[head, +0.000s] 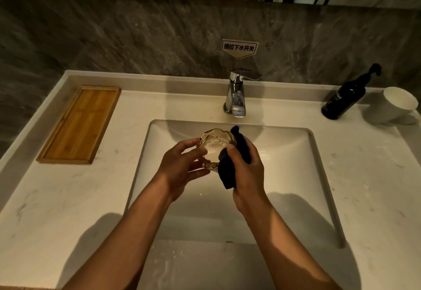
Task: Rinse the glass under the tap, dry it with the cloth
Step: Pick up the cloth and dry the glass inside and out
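Observation:
A clear, amber-tinted glass (pixel 216 143) with a wavy rim is held over the white sink basin (pixel 296 157), its mouth tilted toward me. My left hand (pixel 180 164) grips it from the left, fingers curled round its side. My right hand (pixel 247 169) holds a dark blue cloth (pixel 227 173) against the glass's right side, thumb pressing cloth at the rim. The cloth hangs down below the hand. The chrome tap (pixel 235 94) stands behind the basin; no water runs from it.
A bamboo tray (pixel 79 123) lies on the counter at the left. At the right stand a dark pump bottle (pixel 344 98) and a white cup (pixel 394 105). A sign (pixel 239 48) is stuck on the stone wall above the tap. Water drops lie on the counter's front.

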